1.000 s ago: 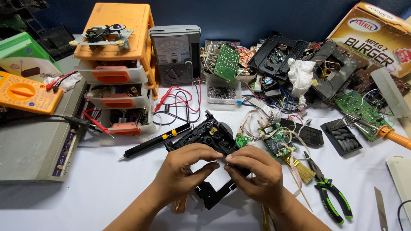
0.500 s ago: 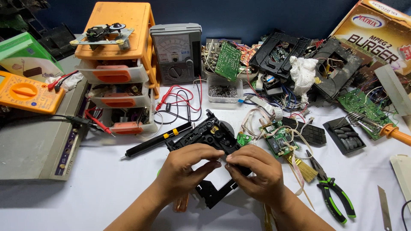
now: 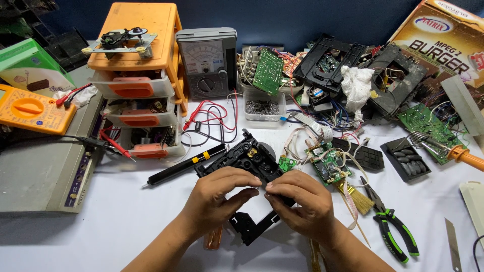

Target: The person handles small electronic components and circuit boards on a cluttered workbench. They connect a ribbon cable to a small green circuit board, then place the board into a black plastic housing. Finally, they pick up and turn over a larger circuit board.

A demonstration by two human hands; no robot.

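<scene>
Black plastic disc-drive mechanism (image 3: 249, 158) sits at the centre of a white surface (image 3: 101, 236), held by both hands of one person. Left hand (image 3: 214, 199) covers the near left part of the mechanism, its fingers curled and its thumb and forefinger pinched toward the middle; right hand (image 3: 302, 204) meets it from the other side, fingertips closed on the same spot, so both are gripping the mechanism, though whatever small part lies between the fingertips is too hidden to tell. A black frame arm of the mechanism pokes out below the hands. Just left of the mechanism lies a black probe-like tool with a yellow band (image 3: 186, 163). Just right of it are a small green circuit board (image 3: 330, 165) with loose wires, a small brush (image 3: 359, 197), and green-handled pliers (image 3: 396, 236). Farther left stands an orange and clear set of small drawers (image 3: 138, 85) with a metal drive part on top, and beside it a grey analogue meter (image 3: 207, 63) with red and black leads. An orange multimeter (image 3: 30, 108) rests at the far left on a flat grey device (image 3: 40, 171). Behind the hands are a clear tray of small metal parts (image 3: 262, 107), an upright green board (image 3: 267, 71), and black drive shells with a crumpled white cloth (image 3: 357, 85). At the far right lie a soldering iron with an orange handle (image 3: 466, 157) and a cardboard box (image 3: 443, 35).
</scene>
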